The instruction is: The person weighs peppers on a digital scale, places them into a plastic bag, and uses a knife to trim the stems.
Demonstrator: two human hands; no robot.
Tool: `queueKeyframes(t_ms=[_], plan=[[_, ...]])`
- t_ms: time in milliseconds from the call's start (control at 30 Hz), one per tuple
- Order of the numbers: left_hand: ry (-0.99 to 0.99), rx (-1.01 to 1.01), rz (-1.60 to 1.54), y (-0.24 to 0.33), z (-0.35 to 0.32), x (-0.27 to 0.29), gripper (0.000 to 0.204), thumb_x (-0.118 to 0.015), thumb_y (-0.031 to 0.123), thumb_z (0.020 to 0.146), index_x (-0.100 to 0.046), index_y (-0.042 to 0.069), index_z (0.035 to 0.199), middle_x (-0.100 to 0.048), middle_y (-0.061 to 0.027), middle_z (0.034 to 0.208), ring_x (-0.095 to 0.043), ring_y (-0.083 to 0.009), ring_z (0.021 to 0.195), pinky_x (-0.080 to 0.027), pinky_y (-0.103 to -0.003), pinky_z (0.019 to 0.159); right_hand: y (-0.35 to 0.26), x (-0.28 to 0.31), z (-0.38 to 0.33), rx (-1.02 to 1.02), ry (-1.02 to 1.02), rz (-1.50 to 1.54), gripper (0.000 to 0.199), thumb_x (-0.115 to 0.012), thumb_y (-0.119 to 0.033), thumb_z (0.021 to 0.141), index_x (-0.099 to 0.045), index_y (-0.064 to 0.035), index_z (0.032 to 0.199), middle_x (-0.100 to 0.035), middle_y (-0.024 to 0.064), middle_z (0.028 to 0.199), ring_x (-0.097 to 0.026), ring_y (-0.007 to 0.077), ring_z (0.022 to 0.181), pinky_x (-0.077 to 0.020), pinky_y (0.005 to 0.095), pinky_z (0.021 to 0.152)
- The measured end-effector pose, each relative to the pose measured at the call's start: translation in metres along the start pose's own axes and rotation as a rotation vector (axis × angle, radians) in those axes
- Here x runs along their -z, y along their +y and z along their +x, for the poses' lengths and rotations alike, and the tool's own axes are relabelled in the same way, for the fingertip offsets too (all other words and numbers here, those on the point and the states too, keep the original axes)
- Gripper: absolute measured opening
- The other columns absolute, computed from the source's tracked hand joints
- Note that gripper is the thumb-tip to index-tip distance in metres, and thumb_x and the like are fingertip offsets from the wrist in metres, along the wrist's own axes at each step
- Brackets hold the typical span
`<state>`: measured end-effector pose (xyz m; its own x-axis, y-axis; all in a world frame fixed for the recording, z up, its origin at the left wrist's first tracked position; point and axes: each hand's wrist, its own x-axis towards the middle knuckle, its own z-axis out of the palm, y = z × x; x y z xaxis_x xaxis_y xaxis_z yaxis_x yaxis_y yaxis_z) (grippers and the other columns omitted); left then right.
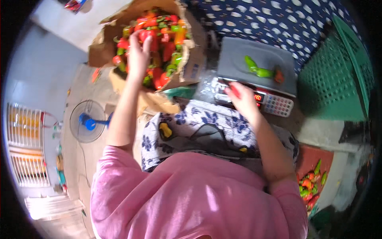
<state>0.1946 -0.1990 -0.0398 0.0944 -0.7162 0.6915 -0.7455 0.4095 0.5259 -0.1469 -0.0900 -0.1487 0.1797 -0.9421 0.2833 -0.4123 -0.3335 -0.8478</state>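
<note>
1. Weighing out peppers is, by my judgement, the step in hand: your left hand (pixel 138 55) is sunk among the peppers (pixel 159 40) in the torn cardboard box (pixel 105 49), fingers curled loosely over a red one, though I cannot tell whether they have closed on it
2. Your right hand (pixel 243 100) sits at the front edge of the digital scale (pixel 256 65), fingers pinched together on a small red pepper (pixel 234 91), just short of the lit red display (pixel 258 96) and the keypad (pixel 278 105)
3. The scale's flat grey platform carries two glossy green peppers (pixel 254 68) lying touching end to end, with one small red-orange pepper (pixel 279 75) at its right side
4. The next move, as I judge it, calls for lifting the red pepper clear of the display and setting it on the bare part of the platform, not on the rounded, slippery peppers already there
5. Materials noted: the box is rough, ragged-edged card; the peppers are smooth, waxy, tapered, in red, orange and green; the scale is hard plastic
6. Surroundings: a blue-flowered cloth (pixel 207 119) lies across your lap, a green perforated plastic crate (pixel 334 79) stands to the right, further peppers (pixel 310 183) lie at lower right, and a blue fan (pixel 88 121) stands on the floor at left
</note>
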Motion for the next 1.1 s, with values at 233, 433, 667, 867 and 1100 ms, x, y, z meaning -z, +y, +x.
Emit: queueKeyframes(t_ms=[233, 433, 667, 867, 1100], plan=[[-0.430, 0.831, -1.958, 0.131, -0.075, 0.036, 0.050, -0.044, 0.027, 0.096, -0.033, -0.001, 0.136, -0.037, -0.0245, 0.138, -0.059, -0.0280, 0.098, -0.055, -0.049, 0.082, -0.033, 0.023, -0.015, -0.093, -0.083, 0.480, 0.029, -0.057, -0.026, 0.094, -0.060, 0.0020, 0.099, -0.061, 0.0020, 0.086, -0.054, 0.0084, 0.082, -0.0441, 0.0245, 0.076], [-0.393, 0.854, -1.630, 0.185, -0.098, 0.032, 0.043, -0.045, 0.020, 0.097, -0.036, -0.003, 0.133, -0.049, -0.0177, 0.129, -0.055, -0.0300, 0.114, -0.048, -0.048, 0.096, -0.052, 0.029, -0.021, -0.047, -0.092, 0.515, 0.028, -0.052, -0.026, 0.097, -0.060, 0.0009, 0.103, -0.061, 0.0014, 0.093, -0.054, 0.0087, 0.087, -0.0425, 0.0242, 0.080], [-0.572, 0.882, -1.621, 0.199, -0.110, 0.020, 0.039, -0.044, 0.023, 0.099, -0.040, -0.002, 0.129, -0.057, -0.0191, 0.118, -0.062, -0.0203, 0.086, -0.056, -0.035, 0.080, -0.055, 0.035, -0.024, -0.052, -0.075, 0.600, 0.028, -0.050, -0.024, 0.098, -0.060, 0.0007, 0.104, -0.062, 0.0022, 0.096, -0.053, 0.0090, 0.090, -0.0422, 0.0247, 0.082], [-0.552, 1.232, -1.894, 0.195, -0.124, 0.005, 0.025, -0.039, 0.011, 0.098, -0.045, -0.002, 0.119, -0.061, -0.0173, 0.102, -0.046, -0.0089, 0.053, -0.041, -0.022, 0.046, -0.054, 0.031, -0.023, -0.012, -0.031, 0.616, 0.028, -0.050, -0.024, 0.098, -0.060, 0.0015, 0.104, -0.062, 0.0032, 0.096, -0.054, 0.0096, 0.093, -0.0411, 0.0246, 0.085], [-0.728, 1.144, -1.854, 0.196, -0.127, -0.004, 0.032, -0.049, 0.022, 0.096, -0.047, -0.001, 0.119, -0.060, -0.0120, 0.094, -0.046, -0.0077, 0.056, -0.042, -0.021, 0.047, -0.063, 0.034, -0.028, -0.017, -0.016, 0.731, 0.023, -0.054, -0.019, 0.095, -0.059, 0.0021, 0.103, -0.062, 0.0042, 0.092, -0.053, 0.0091, 0.084, -0.0426, 0.0240, 0.078]])
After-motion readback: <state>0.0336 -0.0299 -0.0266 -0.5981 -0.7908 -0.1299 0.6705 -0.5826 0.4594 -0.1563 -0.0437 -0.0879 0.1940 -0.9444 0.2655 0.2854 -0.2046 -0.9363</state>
